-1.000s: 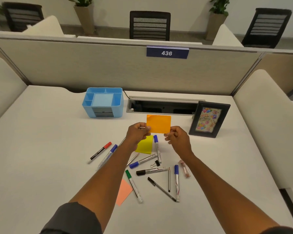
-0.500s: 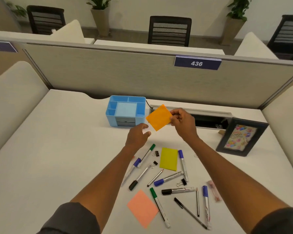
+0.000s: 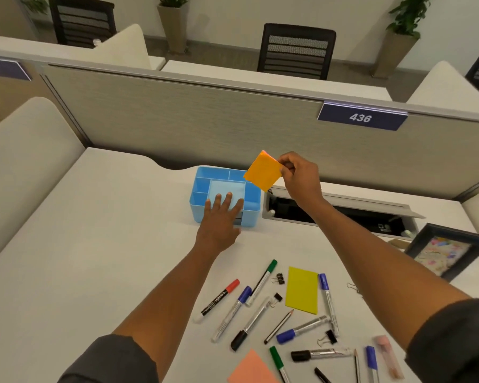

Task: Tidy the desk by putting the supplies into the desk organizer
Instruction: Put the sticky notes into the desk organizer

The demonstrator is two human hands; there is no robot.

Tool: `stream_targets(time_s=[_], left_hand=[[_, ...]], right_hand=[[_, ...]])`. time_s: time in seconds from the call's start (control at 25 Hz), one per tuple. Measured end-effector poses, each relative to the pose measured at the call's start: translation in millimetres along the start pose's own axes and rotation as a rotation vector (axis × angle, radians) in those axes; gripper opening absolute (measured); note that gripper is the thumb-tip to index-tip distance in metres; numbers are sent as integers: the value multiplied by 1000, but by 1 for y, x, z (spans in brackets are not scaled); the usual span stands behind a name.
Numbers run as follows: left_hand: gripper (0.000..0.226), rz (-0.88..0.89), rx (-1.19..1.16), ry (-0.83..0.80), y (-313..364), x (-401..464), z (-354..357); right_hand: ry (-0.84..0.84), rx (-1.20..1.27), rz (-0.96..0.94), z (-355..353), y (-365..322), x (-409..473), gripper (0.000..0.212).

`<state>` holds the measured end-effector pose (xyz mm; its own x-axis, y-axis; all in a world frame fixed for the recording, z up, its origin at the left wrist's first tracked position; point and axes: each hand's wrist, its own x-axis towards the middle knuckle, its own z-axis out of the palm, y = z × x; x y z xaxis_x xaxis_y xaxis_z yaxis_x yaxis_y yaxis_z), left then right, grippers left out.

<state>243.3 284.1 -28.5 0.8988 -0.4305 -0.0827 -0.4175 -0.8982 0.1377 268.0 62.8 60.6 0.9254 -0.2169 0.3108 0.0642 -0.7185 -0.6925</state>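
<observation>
— While my right hand (image 3: 299,175) pinches the orange sticky pad (image 3: 263,170) by its right edge, thumb and fingers closed on it, I see the pad tilted in the air, its lower corner over the back right part of the blue organizer (image 3: 253,197).

— And your other hand?

— My left hand (image 3: 221,217) lies flat and empty, fingers spread, on the organizer's near edge, fingertips (image 3: 229,195) reaching onto the pale square middle section. That puts it below and to the left of the pinch.

— Where is everything else?

— Well below the pinch, toward me, on the white desk (image 3: 94,258): a yellow sticky pad (image 3: 302,290), a pink one (image 3: 250,369) at the near edge, markers with red (image 3: 217,299), blue (image 3: 231,313), green (image 3: 262,281) and black (image 3: 250,322) caps, some pencils and small binder clips (image 3: 279,278). To the right of the pinch and lower, a dark picture frame (image 3: 448,252) stands near the open cable tray (image 3: 343,214).
</observation>
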Motion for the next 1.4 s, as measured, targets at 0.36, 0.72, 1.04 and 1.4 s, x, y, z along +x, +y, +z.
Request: stream_targets(time_s=[0.36,0.72,1.04,1.4], left_hand=[[73,19,-14,28,-4,-11,5],[73,-13,-47,68,1,-18,12],[74,-6,-51,111,0,-20,20],[76,0,-63,164,-1,-17,28]], right_hand=[[-109,-106,-107,44,-5,44,9],[-239,-286,-86,74,7,41,17],[-236,-438,3,95,13,33,17],[-242,-467,95,94,21,28,16]])
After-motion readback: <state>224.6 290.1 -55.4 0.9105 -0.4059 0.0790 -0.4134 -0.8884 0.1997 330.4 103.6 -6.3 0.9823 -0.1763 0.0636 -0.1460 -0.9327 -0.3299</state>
